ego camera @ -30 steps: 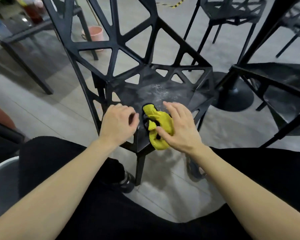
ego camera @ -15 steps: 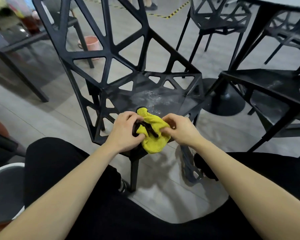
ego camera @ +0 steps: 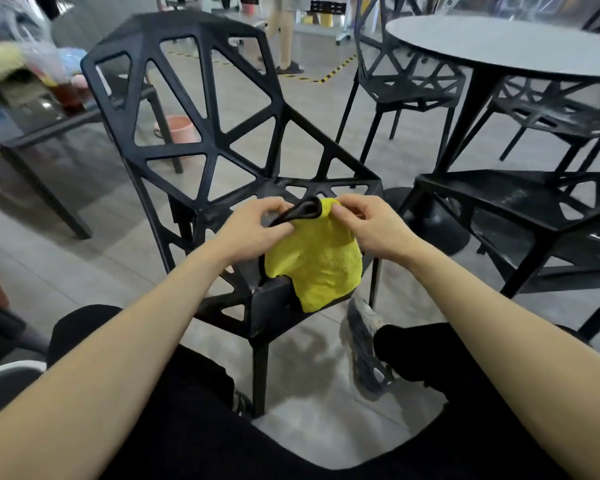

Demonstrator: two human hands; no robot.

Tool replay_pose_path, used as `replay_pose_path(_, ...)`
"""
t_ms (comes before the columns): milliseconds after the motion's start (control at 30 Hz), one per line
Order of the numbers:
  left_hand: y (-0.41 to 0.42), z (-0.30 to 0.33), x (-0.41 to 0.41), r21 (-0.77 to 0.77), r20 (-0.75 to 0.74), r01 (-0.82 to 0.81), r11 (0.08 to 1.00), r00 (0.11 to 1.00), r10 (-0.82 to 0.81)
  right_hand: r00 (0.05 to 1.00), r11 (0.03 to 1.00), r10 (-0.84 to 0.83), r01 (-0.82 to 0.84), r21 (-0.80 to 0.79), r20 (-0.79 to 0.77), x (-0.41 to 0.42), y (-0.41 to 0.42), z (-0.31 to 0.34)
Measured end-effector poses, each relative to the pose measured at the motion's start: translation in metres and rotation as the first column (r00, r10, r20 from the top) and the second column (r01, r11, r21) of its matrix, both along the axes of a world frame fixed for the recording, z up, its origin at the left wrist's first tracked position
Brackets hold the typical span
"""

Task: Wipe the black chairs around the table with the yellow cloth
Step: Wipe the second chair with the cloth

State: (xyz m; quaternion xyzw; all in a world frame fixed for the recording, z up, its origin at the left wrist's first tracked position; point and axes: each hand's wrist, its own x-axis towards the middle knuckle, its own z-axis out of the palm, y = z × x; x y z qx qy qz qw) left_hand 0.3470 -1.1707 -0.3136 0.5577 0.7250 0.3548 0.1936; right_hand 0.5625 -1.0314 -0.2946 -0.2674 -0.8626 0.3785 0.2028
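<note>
A black lattice chair (ego camera: 201,98) stands right in front of me, its back to the left. Over its seat I hold the yellow cloth (ego camera: 317,261) by its black-edged top. My left hand (ego camera: 257,226) pinches the cloth's dark hem on the left. My right hand (ego camera: 368,223) pinches the top edge on the right. The cloth hangs down spread between them, and its lower end drapes over the seat's front edge. Most of the seat is hidden behind the cloth and my hands.
A round grey table (ego camera: 499,43) on a black pedestal stands at the right, with more black chairs (ego camera: 406,81) around it and one close at right (ego camera: 520,199). A pink bucket (ego camera: 179,128) sits on the floor behind. A person stands far back.
Both hands lifted the cloth off the seat and spread it out between them. One second ago only my right hand pressed it, bunched, on the seat. The view tilted up.
</note>
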Motion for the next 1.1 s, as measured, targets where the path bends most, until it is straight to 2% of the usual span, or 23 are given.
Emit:
replay_pose_path(67, 0.006, 0.009, 0.001, -0.019, 0.156, 0.016, 1.000, 0.988, -0.012, 0.998, 0.996, -0.066, 0.067, 0.063, -0.014, -0.002, 0.000, 0.004)
replay_pose_path(167, 0.009, 0.017, 0.005, 0.024, 0.210, -0.048, 0.999, 0.977, 0.042, 0.991, 0.987, -0.132, 0.135, 0.091, -0.036, -0.006, -0.005, 0.013)
replay_pose_path(233, 0.010, 0.019, 0.006, 0.062, 0.244, -0.099, 0.993, 0.966, 0.081, 0.995, 0.995, -0.073, 0.068, -0.074, -0.071, -0.003, -0.005, 0.019)
replay_pose_path(300, 0.009, 0.021, 0.004, 0.087, 0.276, -0.143, 0.986, 0.954, 0.114, 0.996, 0.959, 0.069, -0.049, -0.278, 0.062, 0.003, -0.007, 0.013)
replay_pose_path(367, 0.007, 0.020, -0.003, 0.092, 0.272, -0.183, 0.979, 0.950, 0.152, 0.944, 0.953, 0.159, -0.071, -0.294, 0.289, 0.007, -0.010, -0.009)
replay_pose_path(400, 0.005, 0.020, -0.006, 0.095, 0.269, -0.185, 0.978, 0.951, 0.153, 0.928, 0.956, 0.167, -0.070, -0.284, 0.333, 0.007, -0.010, -0.022)
replay_pose_path(500, -0.005, 0.021, -0.015, 0.108, 0.299, -0.248, 0.963, 0.932, 0.207, 0.983, 0.925, 0.054, 0.016, -0.380, 0.173, 0.006, -0.010, -0.040)
replay_pose_path(567, -0.011, 0.018, -0.028, 0.091, 0.385, -0.345, 0.934, 0.877, 0.286, 0.997, 0.829, -0.082, 0.066, -0.555, -0.004, 0.009, -0.006, -0.037)
replay_pose_path(633, -0.018, 0.012, -0.039, 0.007, 0.479, -0.362, 0.932, 0.820, 0.314, 0.991, 0.728, -0.109, 0.026, -0.685, -0.077, 0.010, -0.002, -0.032)
replay_pose_path(700, -0.021, 0.003, -0.042, -0.071, 0.482, -0.356, 0.932, 0.806, 0.345, 0.994, 0.784, -0.110, 0.080, -0.616, -0.010, 0.008, 0.000, -0.031)
replay_pose_path(800, -0.018, -0.012, -0.037, -0.109, 0.424, -0.357, 0.928, 0.827, 0.368, 0.985, 0.877, -0.162, 0.172, -0.448, 0.062, 0.005, 0.007, -0.032)
replay_pose_path(900, -0.007, -0.025, -0.033, -0.178, 0.398, -0.365, 0.914, 0.823, 0.406, 0.965, 0.933, -0.190, 0.234, -0.272, 0.178, 0.003, 0.022, -0.038)
replay_pose_path(1000, 0.032, -0.034, -0.042, -0.169, 0.370, -0.329, 0.929, 0.853, 0.369, 0.939, 0.934, -0.265, 0.306, -0.183, 0.218, -0.001, 0.058, -0.044)
replay_pose_path(1100, 0.106, -0.025, -0.061, -0.167, 0.336, -0.284, 0.944, 0.884, 0.325, 0.857, 0.853, -0.496, 0.511, -0.109, 0.140, -0.014, 0.123, -0.040)
